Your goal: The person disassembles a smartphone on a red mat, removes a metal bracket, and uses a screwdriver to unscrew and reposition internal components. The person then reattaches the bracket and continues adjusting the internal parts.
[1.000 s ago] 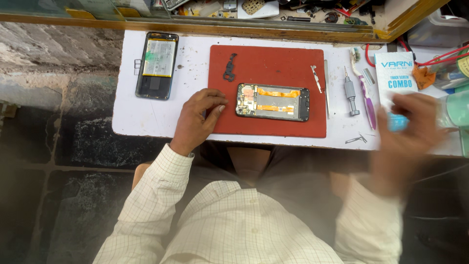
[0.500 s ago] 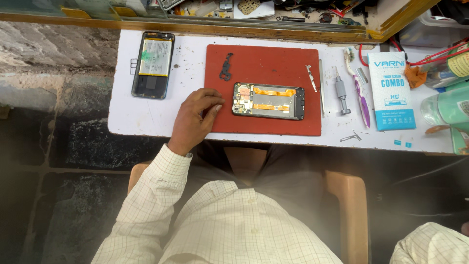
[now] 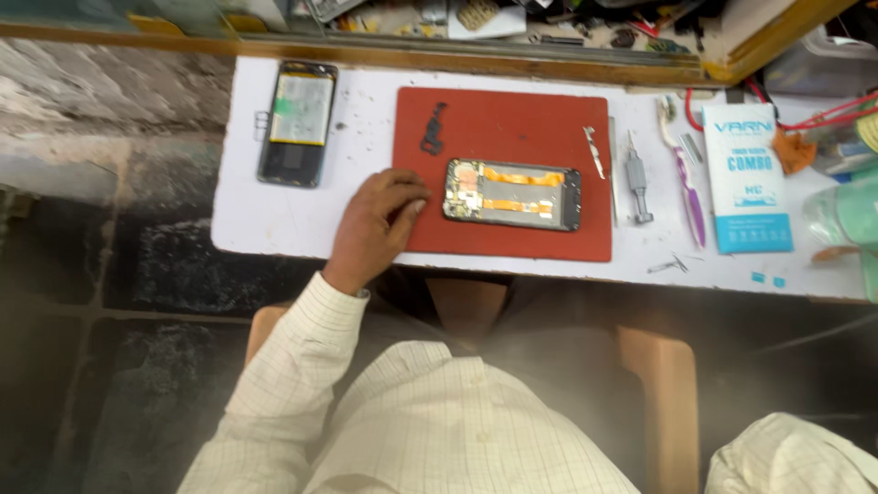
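Note:
An opened phone (image 3: 512, 194) with orange flex cables showing lies across the middle of a red work mat (image 3: 512, 128). My left hand (image 3: 375, 229) rests on the mat's left edge with its fingers loosely bent. The thumb tip points at the phone's left end and the hand holds nothing. A small black part (image 3: 432, 128) lies on the mat above the hand. My right hand is out of view; only its checked sleeve (image 3: 796, 457) shows at the bottom right.
On the white table (image 3: 366, 110), a second phone body (image 3: 297, 123) lies at the left. Tweezers (image 3: 595, 152), a grey tool (image 3: 637, 178), a purple toothbrush (image 3: 688, 192) and a blue-and-white package (image 3: 745, 178) lie right of the mat. A cluttered wooden ledge runs behind.
My right hand, blurred over the table's right side a second ago, has dropped out of view. The left hand stays beside the phone, now just off its left end.

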